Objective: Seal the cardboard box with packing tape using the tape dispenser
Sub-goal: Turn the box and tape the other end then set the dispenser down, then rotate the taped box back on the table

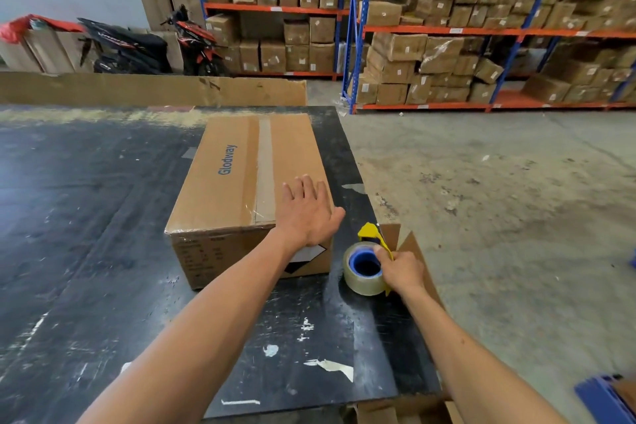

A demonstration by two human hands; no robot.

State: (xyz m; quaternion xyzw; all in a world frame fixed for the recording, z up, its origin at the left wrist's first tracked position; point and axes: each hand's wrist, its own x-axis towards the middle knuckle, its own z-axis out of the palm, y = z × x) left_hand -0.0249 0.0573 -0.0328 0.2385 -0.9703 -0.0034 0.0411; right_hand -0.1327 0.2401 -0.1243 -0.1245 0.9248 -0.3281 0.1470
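Observation:
A brown cardboard box point(227, 182) printed "Glodway" lies on the black table point(86, 234), flaps closed, with a strip of clear tape running along its top seam. My left hand point(308, 213) rests flat and open on the box's near right top corner. To the right of the box, the tape dispenser point(366, 263) with a yellow frame, blue core and clear tape roll sits on the table near its right edge. My right hand point(402, 270) grips the dispenser from its right side.
A flattened cardboard sheet point(151, 89) stands along the table's far edge. Cardboard pieces point(413, 244) stick up beside the table's right edge. Concrete floor point(499, 217) lies to the right, with shelves of boxes point(447, 27) and a motorbike point(144, 45) behind.

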